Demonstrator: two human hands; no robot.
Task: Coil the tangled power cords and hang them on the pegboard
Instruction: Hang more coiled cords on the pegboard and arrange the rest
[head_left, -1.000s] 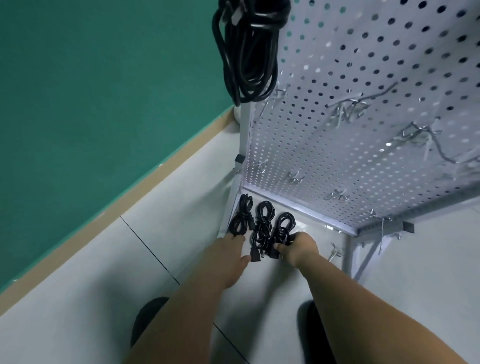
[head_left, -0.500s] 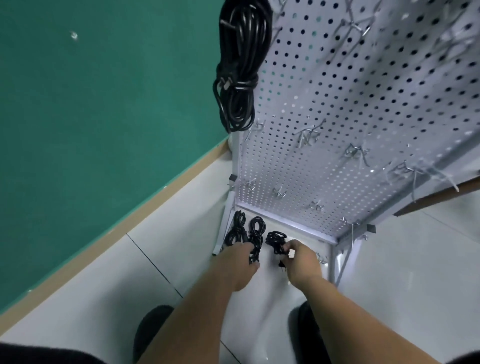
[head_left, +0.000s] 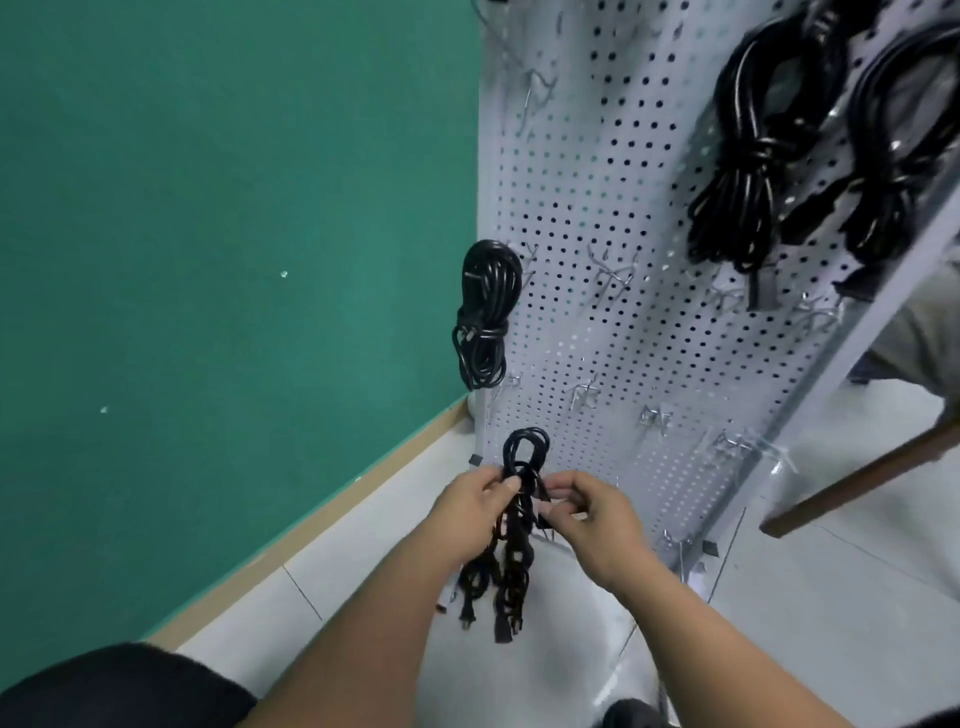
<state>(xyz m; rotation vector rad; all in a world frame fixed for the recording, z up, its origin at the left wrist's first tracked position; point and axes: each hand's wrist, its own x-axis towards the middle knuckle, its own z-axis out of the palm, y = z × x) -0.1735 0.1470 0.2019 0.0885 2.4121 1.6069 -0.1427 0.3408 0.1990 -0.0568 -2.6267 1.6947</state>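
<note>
Left hand (head_left: 470, 512) grips and right hand (head_left: 597, 525) pinches the coiled power cords (head_left: 511, 566), now lifted off the floor (head_left: 363, 571) and dangling between both hands, beneath empty hooks (head_left: 584, 392) of the pegboard (head_left: 597, 312) above them; hanging probably follows.

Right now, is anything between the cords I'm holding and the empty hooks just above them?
Nothing visible. The left hand and right hand hold the cord bundle before the pegboard; the empty hook above is unobstructed, and the hung coil sits off at the left edge.
</note>
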